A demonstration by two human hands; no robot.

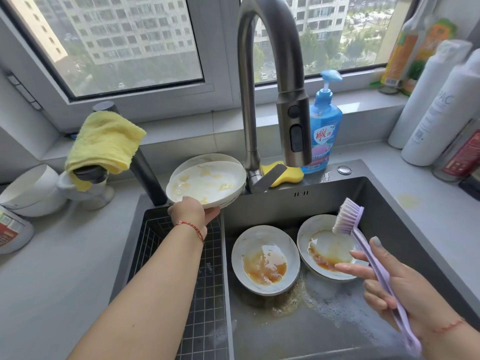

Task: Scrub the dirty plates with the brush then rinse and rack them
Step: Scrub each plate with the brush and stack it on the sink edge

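Sink (pixel 405 229) below: my left hand (pixel 189 213) grips a greasy plate (pixel 207 181), my right hand (pixel 394 281) loosely holds the brush (pixel 348 216); I'd tilt the plate sinkward before scrubbing.

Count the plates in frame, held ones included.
4, possibly more. Two stacked plates held by the left hand over the sink's left edge; one with brown sauce in the basin's middle; one to its right, partly behind the brush. The stack may hide others.

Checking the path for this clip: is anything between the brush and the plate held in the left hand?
Nothing visible. The brush in the right hand is raised over the sink; open air separates it from the held plate in the left hand. The faucet hangs behind that line.
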